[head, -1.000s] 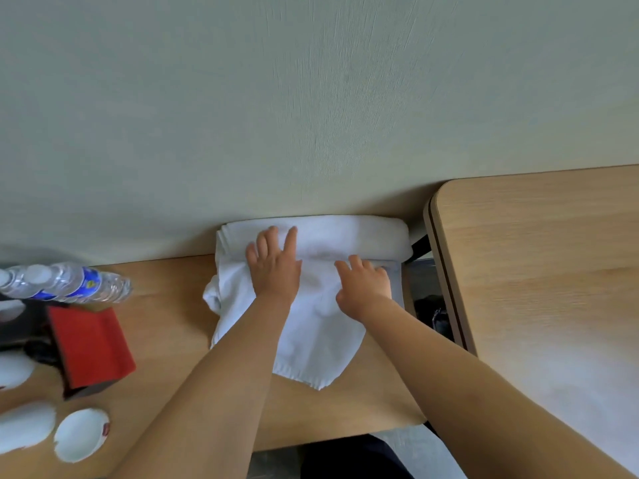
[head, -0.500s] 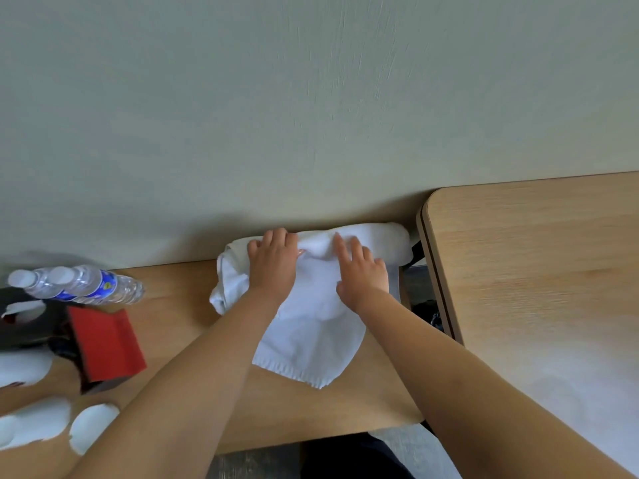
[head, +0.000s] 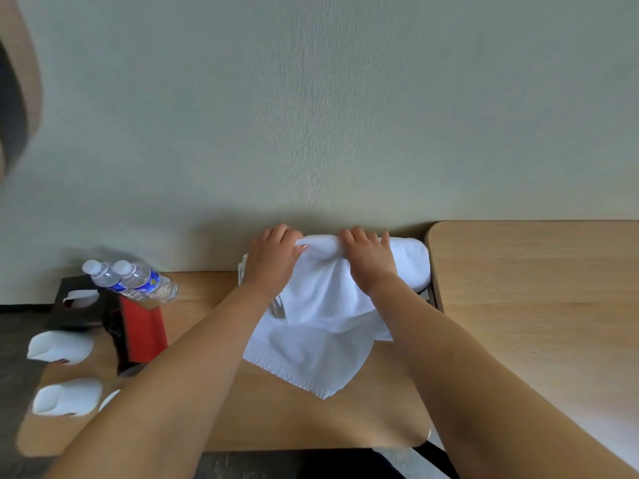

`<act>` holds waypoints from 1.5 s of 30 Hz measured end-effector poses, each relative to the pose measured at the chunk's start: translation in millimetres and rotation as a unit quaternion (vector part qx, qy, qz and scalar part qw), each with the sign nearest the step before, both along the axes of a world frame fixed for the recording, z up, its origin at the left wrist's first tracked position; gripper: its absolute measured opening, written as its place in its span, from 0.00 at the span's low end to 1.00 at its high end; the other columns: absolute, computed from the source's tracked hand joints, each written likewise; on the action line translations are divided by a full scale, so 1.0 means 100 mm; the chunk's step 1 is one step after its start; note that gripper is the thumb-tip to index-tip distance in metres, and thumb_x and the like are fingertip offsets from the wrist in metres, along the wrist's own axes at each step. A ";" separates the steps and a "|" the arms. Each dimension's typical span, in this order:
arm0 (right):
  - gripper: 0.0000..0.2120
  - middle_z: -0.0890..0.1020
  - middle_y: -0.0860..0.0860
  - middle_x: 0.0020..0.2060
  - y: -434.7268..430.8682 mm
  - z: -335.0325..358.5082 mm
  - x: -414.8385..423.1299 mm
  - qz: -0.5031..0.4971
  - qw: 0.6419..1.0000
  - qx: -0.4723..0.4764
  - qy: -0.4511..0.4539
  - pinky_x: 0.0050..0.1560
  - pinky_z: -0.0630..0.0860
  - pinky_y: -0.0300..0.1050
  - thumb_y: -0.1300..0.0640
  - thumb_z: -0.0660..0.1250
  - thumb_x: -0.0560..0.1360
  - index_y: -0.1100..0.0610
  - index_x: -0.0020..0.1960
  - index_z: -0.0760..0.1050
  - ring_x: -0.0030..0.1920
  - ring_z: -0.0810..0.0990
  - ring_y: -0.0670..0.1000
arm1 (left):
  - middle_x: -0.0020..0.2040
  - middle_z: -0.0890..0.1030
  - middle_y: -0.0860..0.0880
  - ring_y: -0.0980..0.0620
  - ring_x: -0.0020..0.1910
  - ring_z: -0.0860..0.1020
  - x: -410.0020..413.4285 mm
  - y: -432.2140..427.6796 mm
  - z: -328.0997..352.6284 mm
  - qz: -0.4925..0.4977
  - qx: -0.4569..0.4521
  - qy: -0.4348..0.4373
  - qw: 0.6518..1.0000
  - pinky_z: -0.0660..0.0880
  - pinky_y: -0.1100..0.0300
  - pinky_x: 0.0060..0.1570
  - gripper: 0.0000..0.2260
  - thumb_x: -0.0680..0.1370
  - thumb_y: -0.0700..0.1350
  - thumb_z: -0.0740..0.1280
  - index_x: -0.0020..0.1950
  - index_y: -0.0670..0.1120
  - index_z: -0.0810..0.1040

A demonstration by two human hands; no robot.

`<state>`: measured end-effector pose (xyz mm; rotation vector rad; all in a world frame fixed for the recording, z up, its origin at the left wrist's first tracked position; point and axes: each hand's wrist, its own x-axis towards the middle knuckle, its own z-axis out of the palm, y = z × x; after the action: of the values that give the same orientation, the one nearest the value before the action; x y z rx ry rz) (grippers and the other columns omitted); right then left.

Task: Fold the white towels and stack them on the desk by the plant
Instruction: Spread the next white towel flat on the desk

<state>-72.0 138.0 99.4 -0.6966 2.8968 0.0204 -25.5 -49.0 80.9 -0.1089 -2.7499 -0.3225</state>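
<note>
Hugging the wall (head: 311,115) at the desk's (head: 311,420) back edge, the towel (head: 321,305) trails one corner toward bare wood in front; a second table (head: 536,288) hems its right side. It is soft white terry, bunched on top. The left hand (head: 273,259) and right hand (head: 368,262), knuckles up, both pinch that bunched fold, fingers curled over.

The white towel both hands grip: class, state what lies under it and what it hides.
Under the white towel lies the wooden desk, and behind it a second folded towel by the wall. Whatever else sits beneath its draped part is covered.
</note>
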 end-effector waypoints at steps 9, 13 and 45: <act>0.18 0.73 0.60 0.59 0.10 0.48 0.32 0.090 0.995 -0.028 0.033 0.66 0.62 0.57 0.64 0.59 0.77 0.62 0.67 0.66 0.59 0.73 0.63 | 0.49 0.80 0.52 0.47 0.50 0.78 0.67 0.01 0.27 0.098 0.307 -0.226 0.919 0.70 0.57 0.42 0.14 0.76 0.56 0.67 0.55 0.49 0.74; 0.19 0.72 0.57 0.60 0.20 0.85 0.54 0.073 0.994 -0.061 0.053 0.52 0.68 0.51 0.60 0.57 0.79 0.59 0.70 0.64 0.59 0.71 0.60 | 0.47 0.78 0.55 0.52 0.46 0.76 0.92 0.23 0.65 0.115 0.359 -0.148 0.914 0.67 0.59 0.42 0.14 0.76 0.56 0.68 0.57 0.51 0.74; 0.17 0.79 0.61 0.57 4.68 0.99 2.09 -0.193 0.972 -0.134 -0.011 0.42 0.65 0.50 0.47 0.55 0.82 0.59 0.63 0.64 0.55 0.77 0.63 | 0.42 0.81 0.52 0.47 0.46 0.79 1.43 4.78 0.99 0.017 0.396 -0.095 0.913 0.69 0.59 0.41 0.18 0.70 0.65 0.69 0.45 0.52 0.78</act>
<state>137.5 605.7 198.9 -0.1514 2.9889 -0.4290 117.7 429.4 179.8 0.1941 -2.5631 -1.4591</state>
